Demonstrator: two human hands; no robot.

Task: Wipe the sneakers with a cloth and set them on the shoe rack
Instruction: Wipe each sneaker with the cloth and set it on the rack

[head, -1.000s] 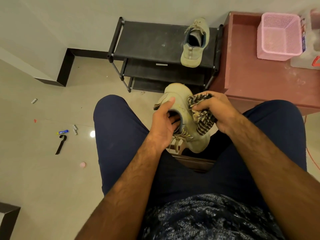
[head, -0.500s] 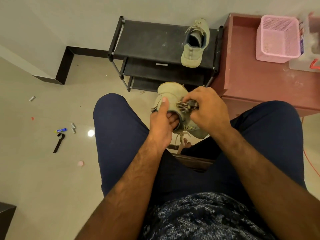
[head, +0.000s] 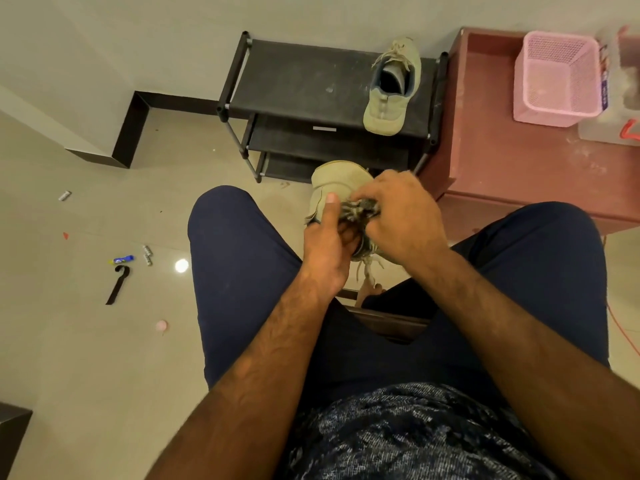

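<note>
Holding one sneaker (head: 332,180) just in front of the rack (head: 304,81), level with its right half, I grip it with my left hand (head: 325,252). The thumb lies flat up the outer side and the fingers curl into the opening. My right hand (head: 403,218) is closed round the bunched cloth (head: 362,208) and presses it against the sneaker's rim, next to the left thumb. Most of the cloth is hidden under the right fingers. The held sneaker's laces hang loose below both hands. The second sneaker (head: 389,98) stands on the rack's top shelf at its right end, laces toward the wall. A red cabinet (head: 519,164) stands just right of the rack, with a pink basket (head: 557,77) on it.
</note>
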